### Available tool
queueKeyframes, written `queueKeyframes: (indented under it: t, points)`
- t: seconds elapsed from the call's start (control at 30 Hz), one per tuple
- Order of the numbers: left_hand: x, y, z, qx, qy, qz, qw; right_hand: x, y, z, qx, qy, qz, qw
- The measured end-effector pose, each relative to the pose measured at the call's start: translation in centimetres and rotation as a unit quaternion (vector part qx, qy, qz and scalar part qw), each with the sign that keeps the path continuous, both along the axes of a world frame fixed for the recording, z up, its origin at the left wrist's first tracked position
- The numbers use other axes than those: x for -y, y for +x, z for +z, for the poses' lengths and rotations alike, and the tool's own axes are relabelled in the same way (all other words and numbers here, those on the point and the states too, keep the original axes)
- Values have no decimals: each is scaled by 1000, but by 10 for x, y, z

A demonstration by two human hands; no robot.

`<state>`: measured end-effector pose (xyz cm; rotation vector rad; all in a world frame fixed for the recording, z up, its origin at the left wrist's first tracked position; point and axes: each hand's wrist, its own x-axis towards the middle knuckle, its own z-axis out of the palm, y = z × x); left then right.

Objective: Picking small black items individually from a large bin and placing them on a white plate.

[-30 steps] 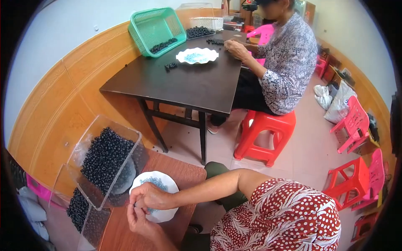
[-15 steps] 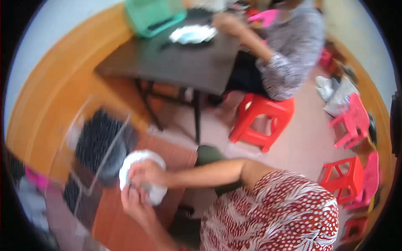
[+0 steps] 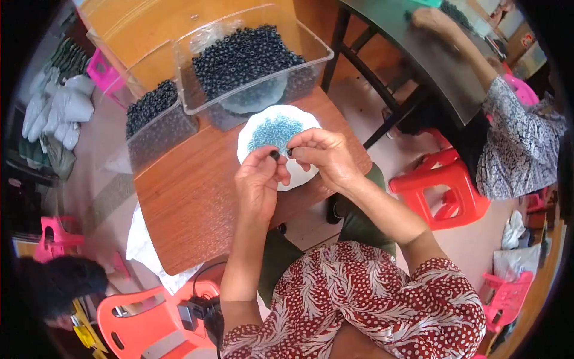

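Note:
Between the thumb and fingertips of my left hand (image 3: 258, 179) is a small black ring-shaped piece (image 3: 274, 154), its hole facing up. My right hand (image 3: 332, 158) pinches another small dark piece (image 3: 290, 152), mostly covered by the fingers. The two hands are close together but apart, above the near part of a white scalloped plate (image 3: 302, 178). A heap of tiny blue-grey bits (image 3: 272, 133) lies on that plate. Just beyond it, a clear plastic box (image 3: 263, 84) holds a large pile of black ring-shaped pieces (image 3: 239, 60).
Left of the large box, a second clear bin (image 3: 158, 131) contains more black pieces. Both rest on the brown wooden table (image 3: 191, 197). A person works at a dark table (image 3: 424, 72) to the right, near a red stool (image 3: 442, 194). An orange-red chair (image 3: 137, 320) stands at lower left.
The view has turned and sharpened, with the table now more central. My hands, earlier touching over the plate in a blur, are now slightly apart, each with a small black piece visible.

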<state>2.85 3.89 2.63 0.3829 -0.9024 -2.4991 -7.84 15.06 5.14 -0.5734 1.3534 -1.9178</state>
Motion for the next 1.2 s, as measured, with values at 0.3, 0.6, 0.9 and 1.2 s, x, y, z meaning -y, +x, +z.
queueKeyframes:
  t: [0.3,0.6,0.9,1.2]
  points:
    - [-7,-2,-1,-14,26,-10,1000,-6,-3,4,40,-51,41,997]
    - [-3,-6,-11,-15,35,-17,999,-5,-6,7,38,-19,51,998]
    - [-2,-5,-12,-24,17,-24,999,-2,-9,0,-49,1,20,999]
    - [-3,-7,-19,-41,1,-21,999,-1,-4,7,-116,40,7,992]
